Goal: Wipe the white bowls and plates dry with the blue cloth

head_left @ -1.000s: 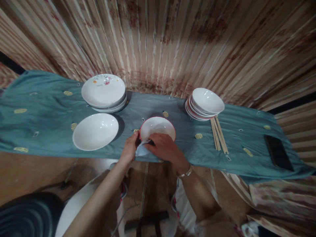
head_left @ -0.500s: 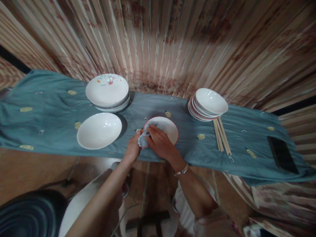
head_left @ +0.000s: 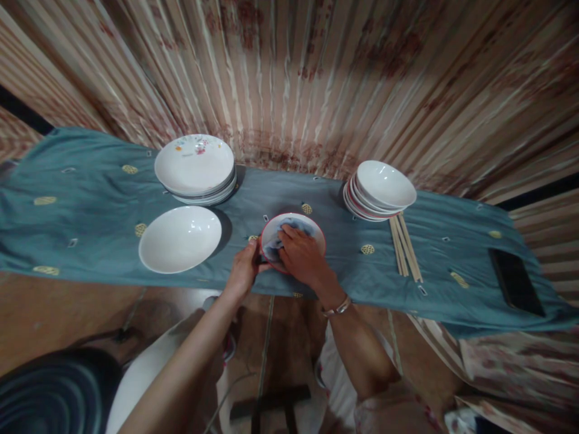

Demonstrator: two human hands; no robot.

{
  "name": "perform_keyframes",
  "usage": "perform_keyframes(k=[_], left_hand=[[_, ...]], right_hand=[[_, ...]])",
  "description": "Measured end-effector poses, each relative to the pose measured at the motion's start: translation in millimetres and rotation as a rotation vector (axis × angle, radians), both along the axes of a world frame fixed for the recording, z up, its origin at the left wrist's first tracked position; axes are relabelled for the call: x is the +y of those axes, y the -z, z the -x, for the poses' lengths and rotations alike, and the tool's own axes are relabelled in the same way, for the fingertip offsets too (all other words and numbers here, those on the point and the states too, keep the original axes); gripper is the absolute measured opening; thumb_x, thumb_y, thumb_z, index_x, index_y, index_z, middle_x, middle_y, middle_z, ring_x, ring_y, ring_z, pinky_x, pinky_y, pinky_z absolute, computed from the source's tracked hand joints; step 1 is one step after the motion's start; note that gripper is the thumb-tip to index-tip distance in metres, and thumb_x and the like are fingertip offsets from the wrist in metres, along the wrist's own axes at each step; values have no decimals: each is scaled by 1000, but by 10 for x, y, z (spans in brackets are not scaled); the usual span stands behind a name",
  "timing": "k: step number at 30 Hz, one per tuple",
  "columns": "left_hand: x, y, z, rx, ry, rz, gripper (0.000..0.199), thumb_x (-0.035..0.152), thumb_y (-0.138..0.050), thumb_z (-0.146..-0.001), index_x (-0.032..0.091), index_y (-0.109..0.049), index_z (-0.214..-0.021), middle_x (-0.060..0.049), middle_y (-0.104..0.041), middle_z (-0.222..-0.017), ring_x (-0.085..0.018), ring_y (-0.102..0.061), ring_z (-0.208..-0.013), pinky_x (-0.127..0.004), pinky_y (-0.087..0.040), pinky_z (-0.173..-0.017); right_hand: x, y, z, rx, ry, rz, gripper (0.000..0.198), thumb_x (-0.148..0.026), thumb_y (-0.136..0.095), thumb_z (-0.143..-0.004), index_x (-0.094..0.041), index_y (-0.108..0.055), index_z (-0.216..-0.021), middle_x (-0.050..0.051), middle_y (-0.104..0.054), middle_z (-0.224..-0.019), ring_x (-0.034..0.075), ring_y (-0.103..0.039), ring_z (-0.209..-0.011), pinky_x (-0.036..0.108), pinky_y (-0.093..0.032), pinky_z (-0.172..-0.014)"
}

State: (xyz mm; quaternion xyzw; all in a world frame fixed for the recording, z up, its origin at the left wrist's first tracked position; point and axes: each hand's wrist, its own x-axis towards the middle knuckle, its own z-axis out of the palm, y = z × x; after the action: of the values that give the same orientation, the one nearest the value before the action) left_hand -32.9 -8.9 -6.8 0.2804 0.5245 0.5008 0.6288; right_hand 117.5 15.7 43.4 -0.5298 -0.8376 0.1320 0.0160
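A white bowl with a red rim (head_left: 320, 236) stands near the table's front edge, between my hands. My left hand (head_left: 245, 263) grips the bowl's left rim, thumb on top and fingers at the side. Inside the bowl, my right hand (head_left: 299, 253) presses a bluish-grey cloth (head_left: 272, 240) against the inner surface. The cloth lies partly spread under my fingers, and my hand hides some of it. To the left sits a large white oval-looking bowl (head_left: 181, 240), apart from my left hand.
Behind it stands a stack of white plates (head_left: 194, 166), the top one flowered. At the right are stacked bowls (head_left: 384, 184), several wooden chopsticks (head_left: 406, 248) and a black phone (head_left: 515, 281) on the teal tablecloth (head_left: 99, 223). A pleated curtain (head_left: 289, 84) hangs behind the table.
My right hand has moved the cloth from the bowl's left rim into its inside, where the cloth now spreads further. My left hand stays at the left rim.
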Motion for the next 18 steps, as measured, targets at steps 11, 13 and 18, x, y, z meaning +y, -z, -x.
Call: perform_keyframes(k=[11,13,18], left_hand=[[-4,1,3,-25,6,-10,61,64,-65,-79,14,-71,-112,-13,-74,-117,-34,-63,-119,-35,-60,-72],[0,18,6,-23,16,-14,61,65,-65,-79,14,-71,-112,-13,-74,-117,-35,-62,-120,-36,-61,-75],[9,50,7,-58,-4,-11,56,61,-66,-80,15,-73,-109,-12,-75,-114,-36,-60,-122,-40,-60,-81]], right_hand=[[-17,-82,-111,-133,42,12,34,-10,-38,-97,-9,-69,-113,19,-66,-128,26,-62,-116,37,-48,-100],[-27,-103,-130,-160,26,25,32,-11,-39,-98,-10,-70,-109,18,-69,-122,27,-64,-112,37,-47,-99],[-59,-155,-182,-196,-32,83,32,-12,-38,-100,-11,-69,-104,15,-73,-111,26,-65,-108,36,-45,-97]])
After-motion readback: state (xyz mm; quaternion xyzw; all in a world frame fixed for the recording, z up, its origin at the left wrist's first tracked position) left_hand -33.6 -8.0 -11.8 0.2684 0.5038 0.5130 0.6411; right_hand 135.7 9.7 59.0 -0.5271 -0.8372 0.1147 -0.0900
